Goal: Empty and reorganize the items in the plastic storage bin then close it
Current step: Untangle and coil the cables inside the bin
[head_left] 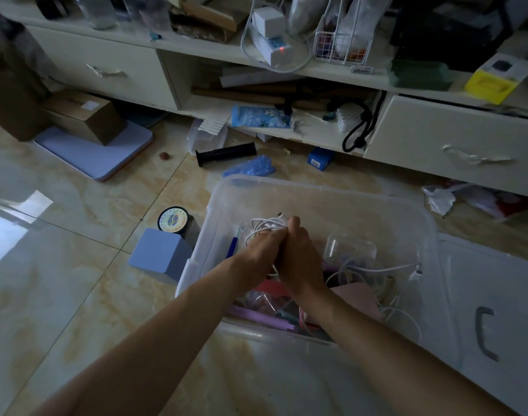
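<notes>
A clear plastic storage bin (331, 193) stands open on the tiled floor. Both my hands meet above its left half. My left hand (261, 246) and my right hand (298, 253) together grip a bundle of white charging cable (267, 224), whose plug sticks up past my fingers. Inside the bin lie more white cables (376, 271), a small clear box (351, 249), a blue pen (233, 247), and pink and purple items near the front wall. The bin's clear lid (497, 295) with a grey handle lies flat on the floor to the right.
Left of the bin sit a light blue box (159, 253) and a round black tin (174, 220). Beyond it lie a blue glove (250, 167), a black grip (225, 153) and a small blue box (320, 157), below a cluttered white cabinet (448, 139). Crumpled paper (439, 199) lies at right.
</notes>
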The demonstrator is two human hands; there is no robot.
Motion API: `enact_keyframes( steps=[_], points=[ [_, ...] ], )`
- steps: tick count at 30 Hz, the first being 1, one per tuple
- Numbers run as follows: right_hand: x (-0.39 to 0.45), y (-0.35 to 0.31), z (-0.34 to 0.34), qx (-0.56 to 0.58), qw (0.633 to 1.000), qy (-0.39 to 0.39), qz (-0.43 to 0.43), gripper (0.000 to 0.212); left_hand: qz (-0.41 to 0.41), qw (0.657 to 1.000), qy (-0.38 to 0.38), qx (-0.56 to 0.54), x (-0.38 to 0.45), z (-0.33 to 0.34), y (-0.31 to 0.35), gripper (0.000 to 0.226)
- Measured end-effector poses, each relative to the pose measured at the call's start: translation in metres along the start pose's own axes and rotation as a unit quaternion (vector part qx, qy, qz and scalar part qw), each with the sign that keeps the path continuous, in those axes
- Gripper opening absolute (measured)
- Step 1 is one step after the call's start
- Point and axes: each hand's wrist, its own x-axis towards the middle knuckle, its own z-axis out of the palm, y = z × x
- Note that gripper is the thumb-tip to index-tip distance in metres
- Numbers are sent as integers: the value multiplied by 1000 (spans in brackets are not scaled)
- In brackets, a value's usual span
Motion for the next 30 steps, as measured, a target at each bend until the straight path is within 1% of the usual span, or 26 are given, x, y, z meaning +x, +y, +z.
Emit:
enact_keyframes(
  steps=[3,4,6,7,8,9,10,11,12,13,14,15,16,17,18,20,22,23,24,25,26,27,28,29,30],
  points=[
    [0,-5,5,-74,995,34,-51,14,-25,999,6,-47,2,1,1,29],
    [0,-5,8,-102,992,39,-61,13,-24,998,8,-66,2,2,2,27],
    [0,-2,10,-119,989,52,-67,14,-14,996,19,-85,1,2,1,24],
    [2,0,9,-77,995,32,-55,17,1,997,36,-75,1,1,-1,26],
    [5,0,4,-3,1000,4,-24,20,17,997,47,-64,0,-1,-3,30],
    [12,7,4,88,995,-41,22,20,28,997,42,-64,1,-4,-6,35],
    [18,13,2,167,980,-91,63,22,43,998,20,-49,0,-7,-8,39],
    [24,21,0,212,965,-128,90,26,72,997,-12,-4,0,-11,-11,37],
    [28,27,-3,240,953,-151,104,31,110,990,-49,80,-1,-16,-13,29],
    [30,34,-3,268,942,-164,115,35,149,966,-70,200,0,-21,-16,25],
    [31,38,-4,304,928,-173,131,34,191,921,-67,334,3,-26,-20,34],
    [30,42,-4,348,908,-180,148,29,249,859,-48,446,6,-31,-23,44],
    [29,45,-3,387,887,-189,166,24,302,812,-31,499,5,-32,-24,52],
    [27,46,-3,420,866,-195,187,20,346,791,-18,505,1,-32,-24,57],
    [25,45,-5,440,852,-202,199,20,382,783,-11,490,-2,-32,-24,58],
    [24,43,-4,464,834,-213,209,24,447,775,8,447,-6,-35,-23,50],
    [27,40,-1,478,821,-217,223,29,469,768,36,435,-5,-37,-22,47],
    [28,39,-1,479,820,-210,233,30,453,773,38,443,-3,-36,-23,50],
    [30,39,-1,475,821,-202,245,32,416,790,21,450,-2,-32,-23,55],
    [32,41,-1,473,818,-196,261,34,366,819,-11,442,-1,-29,-22,59],
    [33,42,-1,477,813,-194,274,34,298,860,-53,411,-3,-26,-17,59],
    [34,44,0,489,800,-193,290,35,230,902,-100,353,-6,-22,-11,55],
    [35,47,1,503,786,-194,303,36,167,934,-142,284,-9,-19,-6,51],
    [36,50,1,518,771,-192,317,36,116,953,-173,220,-10,-17,-1,52],
    [37,52,0,531,760,-186,327,37,81,958,-188,201,-12,-17,3,56]
  ],
)
